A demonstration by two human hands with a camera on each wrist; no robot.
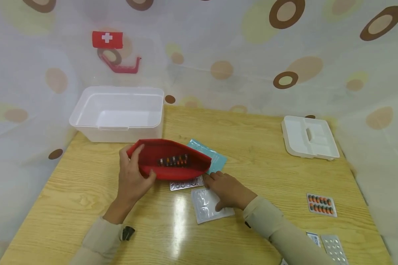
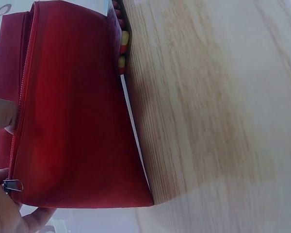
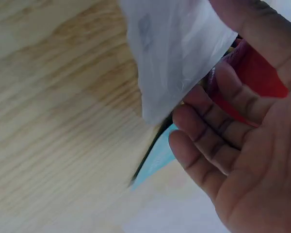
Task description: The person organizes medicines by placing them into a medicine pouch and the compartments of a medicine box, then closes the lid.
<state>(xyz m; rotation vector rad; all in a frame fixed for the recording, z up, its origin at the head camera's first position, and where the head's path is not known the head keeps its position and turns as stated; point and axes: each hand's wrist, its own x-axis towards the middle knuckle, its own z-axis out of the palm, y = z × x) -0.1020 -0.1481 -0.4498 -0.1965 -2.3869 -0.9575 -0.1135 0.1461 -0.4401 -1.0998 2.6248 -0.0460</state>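
A red zip pouch [image 1: 175,173] is gripped at its left end by my left hand [image 1: 132,180], thumb on the near side of its rim. Its mouth gapes toward me, with a blister pack of capsules [image 1: 174,161] inside. The zipper pull [image 2: 13,186] hangs beside the left fingers. A silver blister pack [image 1: 185,183] pokes out from under the pouch. My right hand [image 1: 227,189] is over a whitish plastic packet [image 1: 202,208], its slightly bent fingers at the far edge and its thumb over the packet. Behind the pouch lies a teal packet [image 1: 215,156], partly hidden.
A white bin [image 1: 129,134] stands at the back left, below a transparent panel with a red cross label [image 1: 107,39] and red handle [image 1: 122,69]. At right are a white divided tray [image 1: 298,141], orange-and-dark capsules [image 1: 321,205] and a silver blister sheet [image 1: 333,248].
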